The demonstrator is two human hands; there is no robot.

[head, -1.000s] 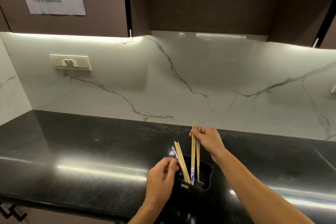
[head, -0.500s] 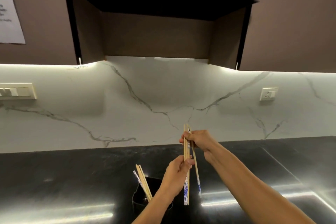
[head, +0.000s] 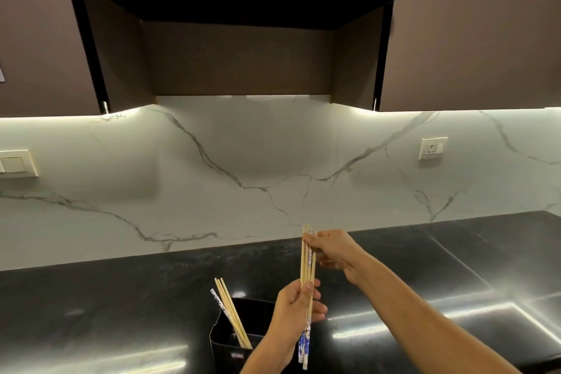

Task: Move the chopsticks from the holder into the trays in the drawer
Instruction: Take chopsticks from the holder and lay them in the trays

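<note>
Left grip (head: 296, 310), right grip (head: 334, 249), chopsticks (head: 306, 270) over countertop (head: 121, 297)

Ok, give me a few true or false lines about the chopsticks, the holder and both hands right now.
1. Both hands hold one bundle, the left hand low and the right hand near the top. True.
2. The holder is empty. False: a few chopsticks lean in it.
3. The holder stands on a white counter. False: the counter is black.
4. A socket sits on the wall to the right. True.
</note>
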